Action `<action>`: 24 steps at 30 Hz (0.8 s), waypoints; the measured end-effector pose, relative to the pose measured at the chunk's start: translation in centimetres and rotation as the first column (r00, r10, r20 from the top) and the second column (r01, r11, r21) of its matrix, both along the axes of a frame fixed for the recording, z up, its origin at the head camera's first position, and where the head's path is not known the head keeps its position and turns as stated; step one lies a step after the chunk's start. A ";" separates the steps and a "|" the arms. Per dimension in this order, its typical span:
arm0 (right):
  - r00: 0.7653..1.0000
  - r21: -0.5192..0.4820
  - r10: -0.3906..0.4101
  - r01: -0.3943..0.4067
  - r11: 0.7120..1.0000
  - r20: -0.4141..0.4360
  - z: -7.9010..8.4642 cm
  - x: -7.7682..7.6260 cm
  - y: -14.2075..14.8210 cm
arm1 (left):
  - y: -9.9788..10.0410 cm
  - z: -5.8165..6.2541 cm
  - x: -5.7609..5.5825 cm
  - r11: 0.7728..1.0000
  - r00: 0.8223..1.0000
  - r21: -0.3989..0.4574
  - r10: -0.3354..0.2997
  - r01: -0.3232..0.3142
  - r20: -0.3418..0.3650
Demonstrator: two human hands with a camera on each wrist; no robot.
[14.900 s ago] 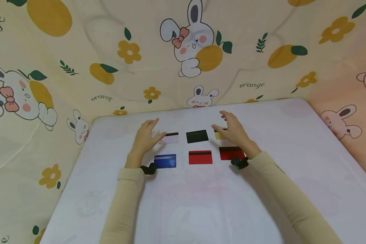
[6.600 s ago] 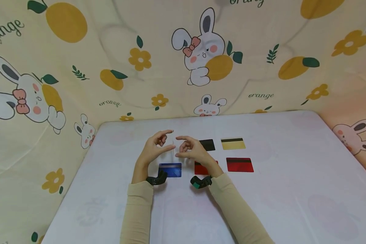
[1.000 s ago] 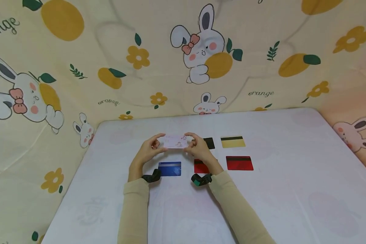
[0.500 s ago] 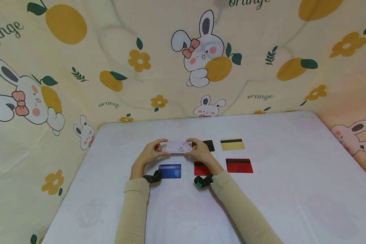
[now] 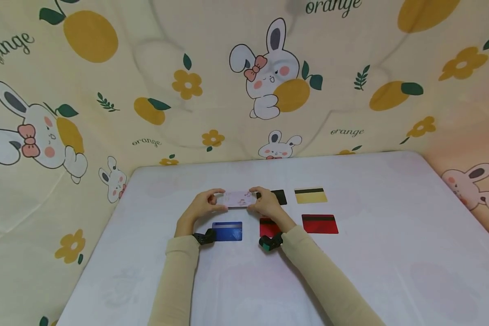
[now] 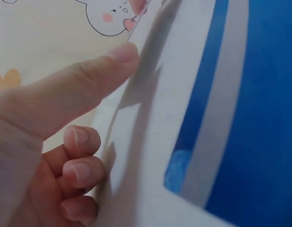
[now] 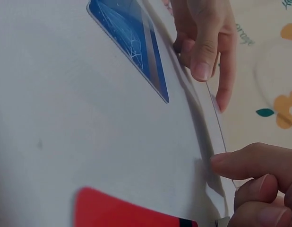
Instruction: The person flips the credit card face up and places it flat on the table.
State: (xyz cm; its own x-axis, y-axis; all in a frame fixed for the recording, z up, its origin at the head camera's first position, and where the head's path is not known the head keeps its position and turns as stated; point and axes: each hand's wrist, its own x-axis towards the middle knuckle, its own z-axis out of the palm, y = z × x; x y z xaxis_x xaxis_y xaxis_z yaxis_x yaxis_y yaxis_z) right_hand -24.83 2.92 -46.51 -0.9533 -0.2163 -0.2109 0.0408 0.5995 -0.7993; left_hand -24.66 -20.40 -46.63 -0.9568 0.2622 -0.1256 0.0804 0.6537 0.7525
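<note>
A pale pink card [image 5: 238, 199] with a printed picture faces up in the head view, at the left of the far row. My left hand [image 5: 202, 205] pinches its left end, index finger on the far edge and thumb on the near edge. My right hand [image 5: 267, 203] pinches the right end likewise. In the left wrist view the thumb of my left hand [image 6: 65, 99] touches the card's edge. The right wrist view shows the card nearly edge-on between both hands; whether it touches the table is hard to tell.
A blue card [image 5: 227, 231] lies nearer me. A red card [image 5: 269, 227] and a black card [image 5: 280, 196] are partly covered by my right hand and wrist. A gold card [image 5: 311, 195] and another red card [image 5: 320, 224] lie at right on the white table [image 5: 236, 290].
Earlier the pink card lay stripe side up under open hands; then both hands held it on edge. Over the last second, printed face up, it has moved lower and slightly right.
</note>
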 end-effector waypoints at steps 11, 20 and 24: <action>0.999 0.008 -0.005 0.005 1.000 0.041 -0.2 -0.3 0.1 | 0.1 -0.1 -0.1 0.993 1.000 -0.117 -0.012 0.013 0.005; 0.995 0.005 -0.018 0.017 1.000 0.095 0.0 -0.4 0.1 | 0.3 0.1 -0.3 0.989 0.999 -0.146 0.007 -0.001 0.038; 0.995 0.009 -0.014 0.013 1.000 0.101 0.1 -0.3 0.1 | 0.4 0.2 -0.3 0.989 0.999 -0.146 0.019 -0.013 0.036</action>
State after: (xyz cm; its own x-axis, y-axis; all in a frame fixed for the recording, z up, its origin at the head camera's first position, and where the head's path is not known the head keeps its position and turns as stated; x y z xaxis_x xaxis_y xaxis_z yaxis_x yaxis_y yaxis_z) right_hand -25.18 3.06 -46.43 -0.9298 -0.2018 -0.3079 0.1291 0.6046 -0.7860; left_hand -24.96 -19.98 -46.47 -0.9547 0.2230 -0.1971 0.0426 0.7578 0.6511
